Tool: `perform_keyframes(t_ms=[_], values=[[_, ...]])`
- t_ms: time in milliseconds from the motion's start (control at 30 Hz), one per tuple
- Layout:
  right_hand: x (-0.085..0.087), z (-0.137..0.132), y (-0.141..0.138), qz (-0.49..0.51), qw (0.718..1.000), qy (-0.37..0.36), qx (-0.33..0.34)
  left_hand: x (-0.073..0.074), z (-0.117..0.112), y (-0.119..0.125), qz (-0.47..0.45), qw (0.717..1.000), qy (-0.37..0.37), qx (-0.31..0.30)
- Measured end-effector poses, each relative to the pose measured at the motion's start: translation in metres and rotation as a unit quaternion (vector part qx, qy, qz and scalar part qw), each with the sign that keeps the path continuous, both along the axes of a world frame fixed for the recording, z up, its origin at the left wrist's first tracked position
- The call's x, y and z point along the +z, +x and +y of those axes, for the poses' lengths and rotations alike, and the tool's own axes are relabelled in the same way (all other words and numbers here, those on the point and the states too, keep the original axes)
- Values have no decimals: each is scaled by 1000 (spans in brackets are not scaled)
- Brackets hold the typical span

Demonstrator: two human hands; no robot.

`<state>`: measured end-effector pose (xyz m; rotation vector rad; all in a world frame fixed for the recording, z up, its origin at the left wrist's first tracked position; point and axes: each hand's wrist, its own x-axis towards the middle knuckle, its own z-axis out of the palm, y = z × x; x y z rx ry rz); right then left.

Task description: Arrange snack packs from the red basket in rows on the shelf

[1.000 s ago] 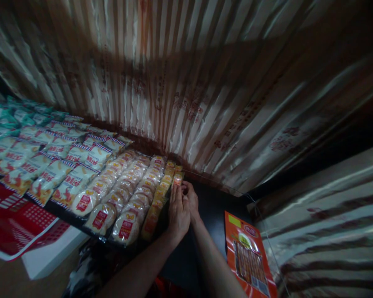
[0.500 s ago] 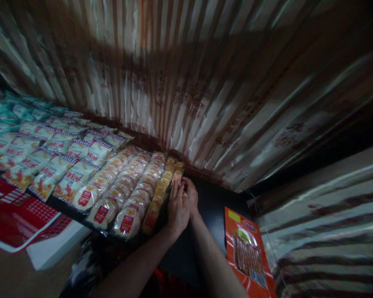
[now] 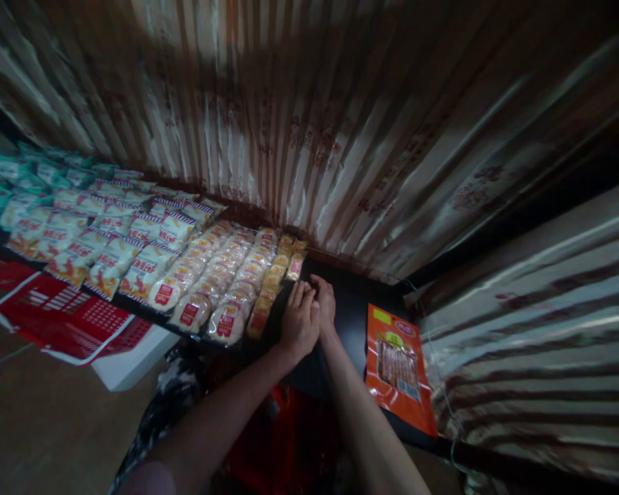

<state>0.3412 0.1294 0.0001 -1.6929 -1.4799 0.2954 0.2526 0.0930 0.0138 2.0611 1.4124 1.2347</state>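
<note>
My left hand [image 3: 299,323] and my right hand [image 3: 324,306] are close together over the black shelf [image 3: 346,295]. Their fingers are closed in toward each other, and whatever lies between the fingertips is hidden. Just beyond my fingertips, a short row of small yellow packets ends in one with a pink label [image 3: 295,267]. To the left of my left hand runs a longer row of yellow packets [image 3: 268,295]. Beside that stand several rows of round crackers in clear wrappers [image 3: 227,320] with red labels.
White-and-blue snack bags [image 3: 147,271] and green bags [image 3: 15,168] fill the shelf's left part. An orange food pouch [image 3: 398,368] lies flat at the right. Below the front edge are a red basket [image 3: 67,313] and a white box [image 3: 134,361]. Pleated curtain [image 3: 309,151] hangs behind.
My hands have drawn back a little from the pink-labelled packet, which now shows fully in the short row. The view has shifted, showing more of the shelf front and floor.
</note>
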Motion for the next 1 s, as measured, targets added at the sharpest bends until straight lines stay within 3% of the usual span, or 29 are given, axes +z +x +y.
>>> perform_keyframes(t_ms=[200, 433, 633, 733, 800, 867, 933, 1000], values=[[1, -73, -20, -11, 999, 10, 30, -4, -63, -29, -1, 998, 5, -68], [-20, -163, -55, 13, 996, 37, 74, -25, -152, -68, 27, 992, -1, -123], [-43, -201, -72, -23, 994, 24, 100, -52, -185, -101, 79, 984, -50, -153], [-58, -212, -79, -10, 987, -64, 148, -70, -190, -117, 106, 975, -109, -160], [-69, -216, -86, -7, 970, -172, 173, -81, -191, -124, 108, 973, -157, -133], [-80, -217, -92, -20, 936, -302, 182, -90, -190, -128, 125, 962, -223, -96], [-89, -216, -97, -36, 903, -386, 184, -97, -186, -130, 171, 931, -318, -49], [-97, -216, -101, -36, 892, -409, 189, -103, -182, -130, 215, 885, -414, -12]])
